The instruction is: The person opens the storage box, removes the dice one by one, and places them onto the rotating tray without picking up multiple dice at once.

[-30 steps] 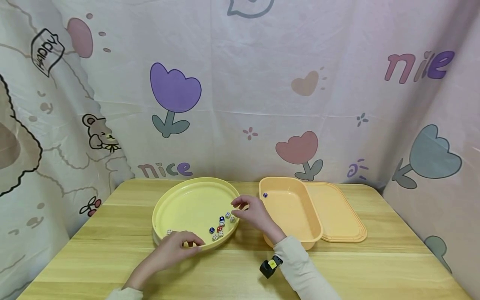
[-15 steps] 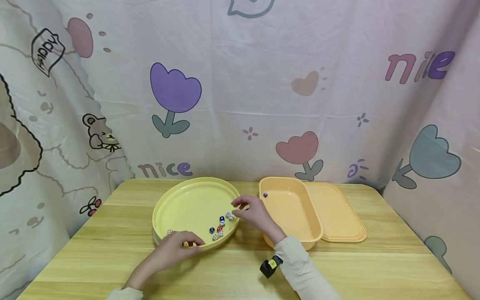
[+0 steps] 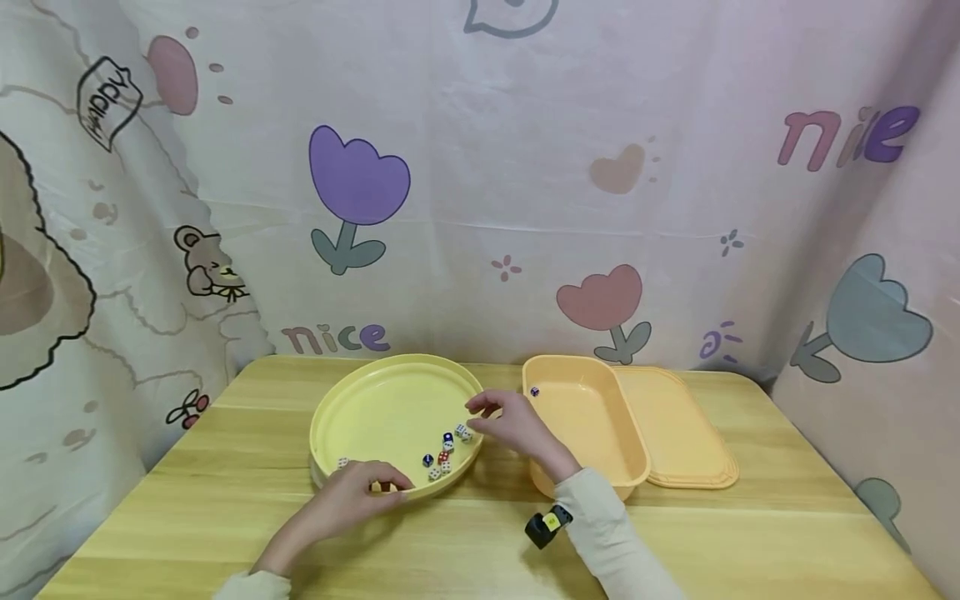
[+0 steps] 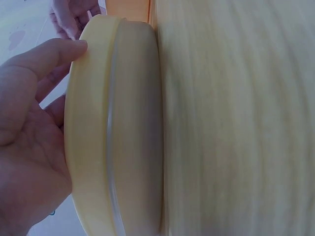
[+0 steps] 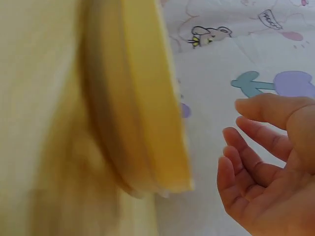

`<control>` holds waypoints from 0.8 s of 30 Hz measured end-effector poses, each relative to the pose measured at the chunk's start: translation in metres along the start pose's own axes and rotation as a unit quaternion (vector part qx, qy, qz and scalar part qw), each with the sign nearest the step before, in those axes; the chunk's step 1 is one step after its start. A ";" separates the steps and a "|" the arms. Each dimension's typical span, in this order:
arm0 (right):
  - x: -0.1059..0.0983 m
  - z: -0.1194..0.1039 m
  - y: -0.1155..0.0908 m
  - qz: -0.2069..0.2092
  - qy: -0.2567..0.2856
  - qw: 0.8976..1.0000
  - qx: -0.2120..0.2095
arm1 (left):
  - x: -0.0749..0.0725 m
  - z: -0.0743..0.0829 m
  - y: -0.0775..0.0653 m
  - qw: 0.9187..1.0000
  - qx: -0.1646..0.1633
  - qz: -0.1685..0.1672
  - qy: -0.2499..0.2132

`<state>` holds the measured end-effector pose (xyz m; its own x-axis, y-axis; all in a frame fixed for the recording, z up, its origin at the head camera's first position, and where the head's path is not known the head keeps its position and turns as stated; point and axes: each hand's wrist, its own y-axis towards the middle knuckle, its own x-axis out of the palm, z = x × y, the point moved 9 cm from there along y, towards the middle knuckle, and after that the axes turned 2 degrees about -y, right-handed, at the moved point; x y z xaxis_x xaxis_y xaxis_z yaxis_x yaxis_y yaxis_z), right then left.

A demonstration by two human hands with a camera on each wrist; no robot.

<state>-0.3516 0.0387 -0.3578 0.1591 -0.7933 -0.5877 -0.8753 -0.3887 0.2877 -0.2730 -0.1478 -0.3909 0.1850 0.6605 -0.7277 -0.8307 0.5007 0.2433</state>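
Note:
A yellow round tray (image 3: 390,400) stands on the table, with dice gathered along its near right side. Among them are a red die (image 3: 443,457), blue dice (image 3: 427,460) and several white dice (image 3: 435,473). My left hand (image 3: 348,496) grips the tray's near rim, the thumb (image 4: 74,49) on the outer wall and the other fingers behind the rim. Close to that hand lies another white die (image 3: 342,462), partly covered. My right hand (image 3: 517,427) hovers at the tray's right rim, fingers loosely bent, and in the right wrist view nothing shows between them.
Right of the tray is an orange rectangular box (image 3: 592,433) with one dark blue die (image 3: 535,392) in its far left corner. Its flat lid (image 3: 690,425) lies beyond it on the right. A printed curtain (image 3: 465,183) closes off the back of the wooden table (image 3: 420,550).
One white die by the right hand has shifted slightly toward its neighbour. The head view has turned a little left; both hands keep their places.

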 end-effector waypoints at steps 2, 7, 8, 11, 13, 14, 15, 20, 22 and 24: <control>-0.011 -0.002 0.003 0.004 -0.013 1.000 0.004 | 0.002 0.000 0.002 1.000 0.002 -0.002 -0.005; -0.049 -0.006 0.021 0.026 -0.042 0.999 0.010 | 0.002 -0.001 0.002 1.000 -0.003 -0.003 -0.012; -0.056 -0.005 0.026 0.028 -0.042 0.999 0.014 | 0.002 -0.002 0.002 1.000 -0.004 -0.003 -0.013; -0.075 0.006 0.037 0.038 -0.042 0.998 0.030 | 0.001 -0.003 0.001 1.000 -0.004 -0.002 -0.012; -0.084 0.020 0.042 0.049 -0.041 0.997 0.053 | 0.001 -0.004 0.000 1.000 -0.004 -0.001 -0.010; -0.087 0.029 0.044 0.056 -0.038 0.995 0.067 | 0.001 -0.004 0.000 1.000 -0.005 -0.001 -0.010; -0.089 0.038 0.046 0.065 -0.032 0.994 0.081 | 0.001 -0.005 0.000 1.000 -0.005 0.000 -0.009; -0.091 0.082 0.049 0.110 0.015 0.983 0.149 | 0.001 -0.004 -0.001 1.000 -0.004 0.001 -0.003; -0.089 0.097 0.047 0.124 0.026 0.977 0.172 | 0.002 -0.003 -0.001 1.000 -0.004 -0.001 -0.002; -0.088 0.109 0.045 0.141 0.023 0.972 0.187 | 0.002 -0.002 -0.001 1.000 -0.005 -0.003 -0.002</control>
<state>-0.4544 0.1422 -0.3756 -0.0975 -0.8671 -0.4886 -0.9906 0.0371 0.1319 -0.2733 -0.1478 -0.3939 0.1919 0.6598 -0.7265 -0.8344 0.4994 0.2332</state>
